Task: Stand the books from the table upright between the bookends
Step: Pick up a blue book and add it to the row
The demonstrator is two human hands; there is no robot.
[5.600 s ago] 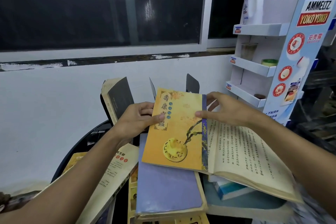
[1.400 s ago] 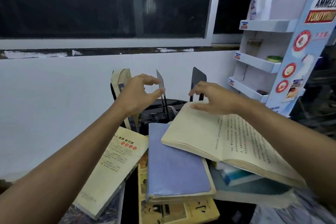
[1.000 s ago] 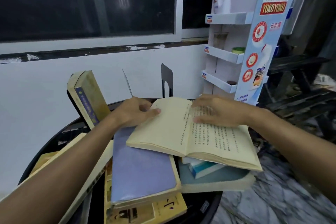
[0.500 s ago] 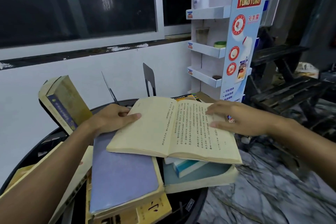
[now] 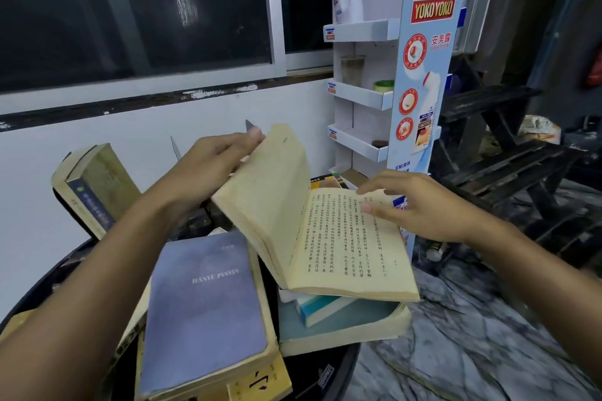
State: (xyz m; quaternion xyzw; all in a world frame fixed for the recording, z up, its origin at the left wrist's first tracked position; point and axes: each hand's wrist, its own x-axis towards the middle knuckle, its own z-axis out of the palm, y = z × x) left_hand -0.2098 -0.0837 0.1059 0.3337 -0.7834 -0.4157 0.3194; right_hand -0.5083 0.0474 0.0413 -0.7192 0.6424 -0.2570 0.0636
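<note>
An open yellowed book [image 5: 325,238] with printed pages lies on a stack at the table's right. My left hand [image 5: 211,169] grips its left half and holds it tilted up toward the right. My right hand [image 5: 413,202] rests with spread fingers on the right page. A purple-blue book [image 5: 208,312] lies flat in front, on yellow books. One olive book [image 5: 94,185] leans tilted at the back left. Two thin metal bookend tips [image 5: 176,148] show behind my left hand, mostly hidden.
The round black table [image 5: 332,371] stands against a white wall under a dark window. A cardboard display stand [image 5: 420,101] with shelves rises at the right. A teal book [image 5: 325,306] and a grey one lie under the open book. Marble floor and dark wooden benches lie to the right.
The yellow-covered book went to the back left, now leaning there. My left hand has lifted the open book's left half, folding it toward the right page. The view swung right.
</note>
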